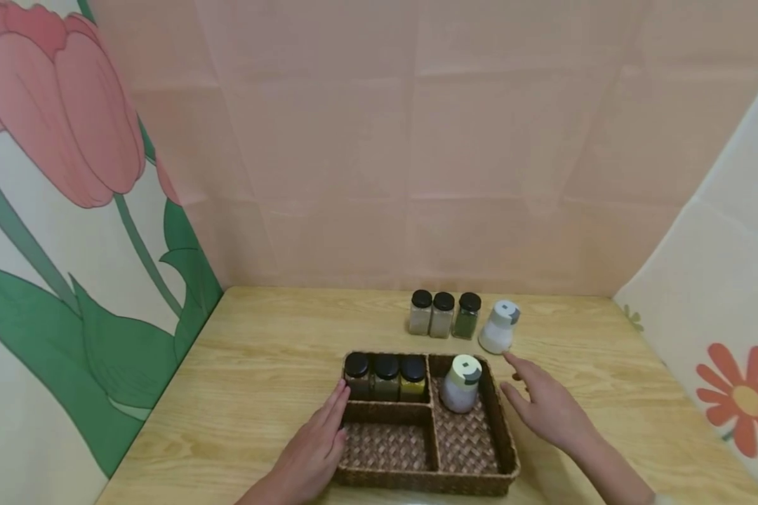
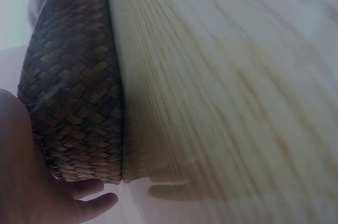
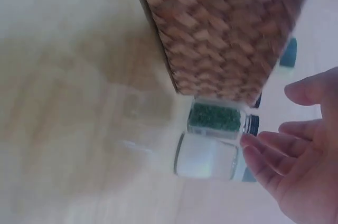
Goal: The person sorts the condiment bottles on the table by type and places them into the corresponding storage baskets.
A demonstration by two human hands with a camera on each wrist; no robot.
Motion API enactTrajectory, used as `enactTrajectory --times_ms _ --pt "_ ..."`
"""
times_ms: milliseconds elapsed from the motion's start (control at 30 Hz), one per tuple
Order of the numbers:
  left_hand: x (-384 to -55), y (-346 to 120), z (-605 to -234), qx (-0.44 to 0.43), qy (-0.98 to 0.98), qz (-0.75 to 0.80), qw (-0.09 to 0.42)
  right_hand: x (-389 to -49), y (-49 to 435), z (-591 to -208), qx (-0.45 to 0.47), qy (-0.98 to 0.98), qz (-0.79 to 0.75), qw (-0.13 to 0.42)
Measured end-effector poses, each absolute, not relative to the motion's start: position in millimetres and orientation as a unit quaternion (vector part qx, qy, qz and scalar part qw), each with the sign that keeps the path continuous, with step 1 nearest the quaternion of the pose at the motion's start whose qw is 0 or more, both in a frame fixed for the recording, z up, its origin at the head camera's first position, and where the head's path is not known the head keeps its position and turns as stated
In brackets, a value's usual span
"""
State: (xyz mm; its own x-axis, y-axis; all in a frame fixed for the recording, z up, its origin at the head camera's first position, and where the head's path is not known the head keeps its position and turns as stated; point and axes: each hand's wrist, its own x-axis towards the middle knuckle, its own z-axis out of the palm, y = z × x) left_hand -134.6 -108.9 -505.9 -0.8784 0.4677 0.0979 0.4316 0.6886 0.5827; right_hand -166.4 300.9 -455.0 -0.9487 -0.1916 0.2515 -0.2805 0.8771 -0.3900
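Note:
A brown woven tray [image 1: 429, 481] with compartments lies on the table. My left hand [image 1: 312, 445] rests along its left side, fingers fairly straight. Past the tray's right edge, my right hand [image 1: 546, 407] holds nothing, thumb and fingers spread. Its fingertips are close to a white-capped shaker [image 1: 497, 330] on the table; the right wrist view shows the same shaker [image 3: 203, 156] beside a jar of green flakes [image 3: 215, 117]. A second shaker [image 1: 460, 393], with a pale cap, stands in the tray's right compartment. Several black-lidded jars [image 1: 387, 382] fill the back left compartment.
Behind the tray, two jars of pale contents [image 1: 420, 319] and the green jar [image 1: 466, 317] stand in a row left of the white-capped shaker. A pink cloth [image 1: 410, 175] hangs at the table's back edge. Flower-printed cloths flank the wooden table [image 1: 246, 365].

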Motion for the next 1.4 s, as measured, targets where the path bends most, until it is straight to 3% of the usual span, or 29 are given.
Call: enactTrajectory --times_ms 467,1400 --pt "-134.7 -108.1 -504.8 0.244 0.921 0.303 0.024 -213.8 341.5 -443.8 0.066 -0.960 0.254 0.098" --pt "-136.8 -108.0 -508.9 0.246 0.921 0.301 0.007 -270.6 357.5 -468.4 0.029 -0.947 0.319 0.039"
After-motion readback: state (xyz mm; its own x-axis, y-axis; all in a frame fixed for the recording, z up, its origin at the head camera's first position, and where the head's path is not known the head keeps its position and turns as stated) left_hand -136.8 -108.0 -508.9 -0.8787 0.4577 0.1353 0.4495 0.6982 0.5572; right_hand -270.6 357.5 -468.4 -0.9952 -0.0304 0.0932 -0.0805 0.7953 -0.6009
